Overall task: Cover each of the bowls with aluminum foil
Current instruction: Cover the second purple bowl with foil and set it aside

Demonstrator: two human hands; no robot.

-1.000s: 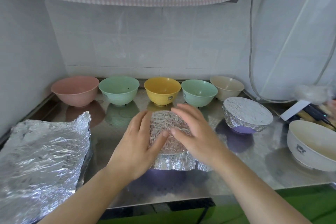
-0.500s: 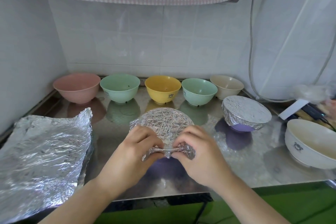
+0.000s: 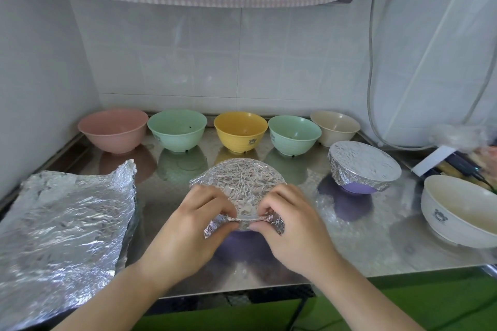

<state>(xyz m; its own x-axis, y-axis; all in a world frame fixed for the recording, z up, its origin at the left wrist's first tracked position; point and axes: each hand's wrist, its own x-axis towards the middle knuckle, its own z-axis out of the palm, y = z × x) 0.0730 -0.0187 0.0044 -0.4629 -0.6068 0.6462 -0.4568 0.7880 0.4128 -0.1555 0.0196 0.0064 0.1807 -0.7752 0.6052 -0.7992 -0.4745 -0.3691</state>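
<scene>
Crinkled foil (image 3: 239, 185) stretched over a purple bowl (image 3: 242, 235) mid-counter, close to the near edge of the steel counter (image 3: 363, 244). Left hand (image 3: 188, 226) and right hand (image 3: 293, 223) curled, fingers (image 3: 215, 203) pinching foil down at the near rim. Behind, along the wall: pink bowl (image 3: 114, 130), two green, one yellow, one beige, all smooth, uncovered. Right, well apart: second foil-capped bowl (image 3: 363, 166). Left: loose foil sheets (image 3: 64, 231) overhanging. Logos unreadable.
</scene>
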